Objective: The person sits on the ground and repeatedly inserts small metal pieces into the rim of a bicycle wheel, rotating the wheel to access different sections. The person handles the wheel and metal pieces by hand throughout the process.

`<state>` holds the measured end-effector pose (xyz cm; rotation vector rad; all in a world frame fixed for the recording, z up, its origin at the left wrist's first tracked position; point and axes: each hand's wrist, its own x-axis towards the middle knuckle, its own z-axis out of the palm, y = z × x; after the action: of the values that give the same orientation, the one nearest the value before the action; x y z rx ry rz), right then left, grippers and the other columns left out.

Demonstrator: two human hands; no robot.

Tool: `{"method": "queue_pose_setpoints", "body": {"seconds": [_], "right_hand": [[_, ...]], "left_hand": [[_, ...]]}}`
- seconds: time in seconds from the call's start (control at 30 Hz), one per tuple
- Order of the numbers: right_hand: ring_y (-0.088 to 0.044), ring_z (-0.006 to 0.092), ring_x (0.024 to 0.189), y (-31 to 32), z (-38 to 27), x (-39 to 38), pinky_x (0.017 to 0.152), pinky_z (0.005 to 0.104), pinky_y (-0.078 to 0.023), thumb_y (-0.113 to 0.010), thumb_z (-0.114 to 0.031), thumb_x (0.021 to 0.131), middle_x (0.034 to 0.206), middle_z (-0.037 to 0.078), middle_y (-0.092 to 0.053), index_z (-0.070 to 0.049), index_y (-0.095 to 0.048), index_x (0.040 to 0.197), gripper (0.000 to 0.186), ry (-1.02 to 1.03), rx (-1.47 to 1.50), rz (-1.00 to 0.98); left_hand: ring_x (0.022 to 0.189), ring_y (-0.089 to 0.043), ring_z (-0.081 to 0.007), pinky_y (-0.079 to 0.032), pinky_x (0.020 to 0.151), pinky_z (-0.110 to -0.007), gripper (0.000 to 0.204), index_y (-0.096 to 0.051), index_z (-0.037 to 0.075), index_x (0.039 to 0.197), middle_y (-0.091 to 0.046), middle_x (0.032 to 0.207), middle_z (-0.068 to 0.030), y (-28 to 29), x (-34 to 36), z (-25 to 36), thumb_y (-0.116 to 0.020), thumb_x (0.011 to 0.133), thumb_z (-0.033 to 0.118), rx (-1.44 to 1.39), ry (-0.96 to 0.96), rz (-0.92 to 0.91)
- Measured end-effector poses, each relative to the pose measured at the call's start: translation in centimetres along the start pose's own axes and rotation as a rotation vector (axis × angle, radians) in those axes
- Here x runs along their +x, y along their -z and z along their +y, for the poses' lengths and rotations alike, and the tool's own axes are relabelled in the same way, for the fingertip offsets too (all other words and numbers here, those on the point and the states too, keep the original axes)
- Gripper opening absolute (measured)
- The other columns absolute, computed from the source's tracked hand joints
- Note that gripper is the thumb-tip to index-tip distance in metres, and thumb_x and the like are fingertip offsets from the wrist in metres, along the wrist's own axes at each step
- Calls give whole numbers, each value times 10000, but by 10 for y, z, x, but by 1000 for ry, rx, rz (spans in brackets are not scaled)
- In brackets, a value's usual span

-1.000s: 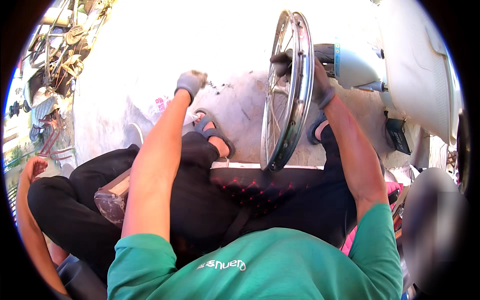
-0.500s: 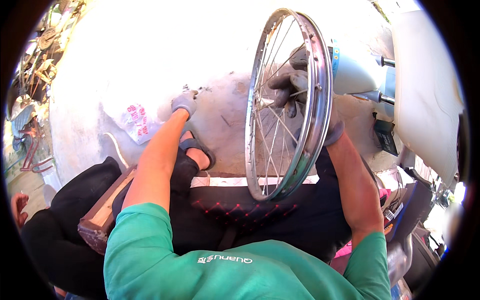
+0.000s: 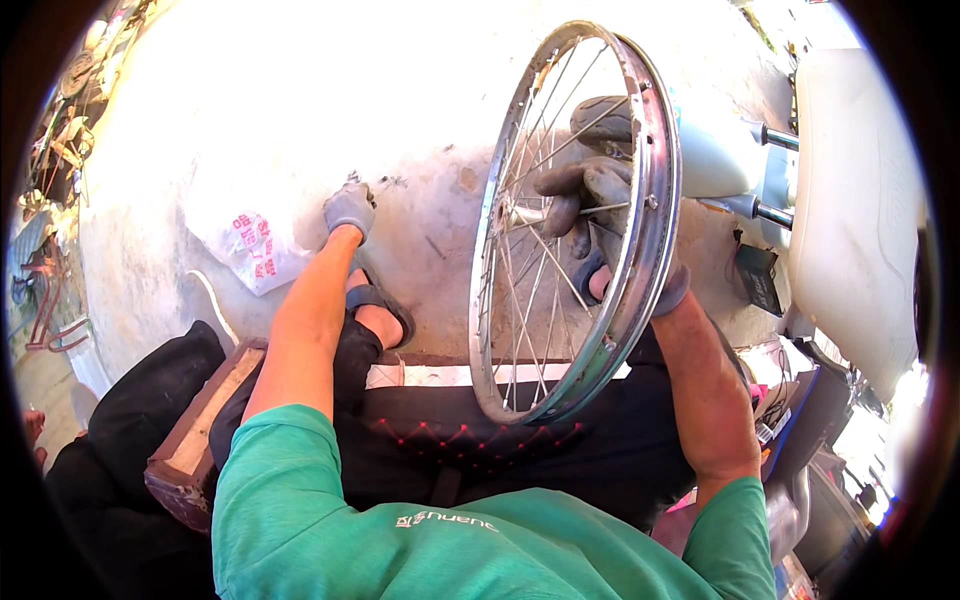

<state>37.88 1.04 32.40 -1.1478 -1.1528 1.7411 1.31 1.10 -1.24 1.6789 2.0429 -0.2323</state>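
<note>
A silvery spoked wheel rim (image 3: 657, 200) without a tyre is held up, tilted, in front of me at right of centre. My right hand (image 3: 590, 185), in a dark grey work glove, grips it from the right side, its fingers showing behind the spokes near the hub. Away to the left, my left hand (image 3: 350, 208) wears a grey glove and is low over the concrete, fingers drawn together. Whatever may be between those fingertips is too small to make out. Small dark bits (image 3: 392, 182) lie on the ground beside it.
A white plastic bag with red print (image 3: 255, 250) lies left of my left hand. A wooden-topped block (image 3: 205, 420) is by my left leg. At right stand a large pale seat-like panel (image 3: 860, 200) and a small black box (image 3: 757, 278). Clutter (image 3: 60, 150) lines the far left.
The wheel has tipped a little, its lower edge shifting left and nearer me. My left hand stays low over the ground with its fingers together. The whole view has shifted slightly.
</note>
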Motion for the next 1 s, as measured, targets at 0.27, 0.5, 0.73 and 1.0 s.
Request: {"method": "queue_pose_setpoints", "body": {"seconds": [0.27, 0.5, 0.73, 1.0], "right_hand": [[-644, 109, 931, 14, 5, -6, 775, 230, -497, -820, -371, 932, 1000, 52, -698, 41, -657, 1284, 566, -3, 32, -143], [-651, 87, 852, 13, -2, -5, 683, 199, -487, -652, -346, 1052, 927, 31, -699, 41, -681, 1249, 435, -116, 54, -107], [-645, 70, 762, 2, -3, -3, 627, 193, -480, -503, -308, 1115, 864, 49, -706, 47, -697, 1214, 416, -84, -16, -40], [-644, 76, 757, -1, -6, -2, 641, 203, -489, -537, -317, 1098, 845, 61, -715, 47, -712, 1205, 418, -137, -4, -60]], "left_hand": [[1040, -742, -329, -559, 914, -474, 228, -754, 151, 1110, -756, 1117, -145, -3, -5, 16, -615, 976, 272, 278, -91, 25], [1134, -722, -326, -548, 962, -482, 238, -755, 153, 1117, -754, 1158, -154, -4, 6, 17, -585, 972, 234, 229, -17, -76], [1134, -719, -334, -560, 957, -469, 277, -756, 136, 1138, -754, 1177, -157, -4, 3, 26, -582, 963, 260, 98, -15, -31], [1152, -714, -335, -556, 965, -481, 274, -755, 142, 1137, -748, 1215, -153, 1, 9, 36, -620, 939, 276, 144, -5, -125]]}}
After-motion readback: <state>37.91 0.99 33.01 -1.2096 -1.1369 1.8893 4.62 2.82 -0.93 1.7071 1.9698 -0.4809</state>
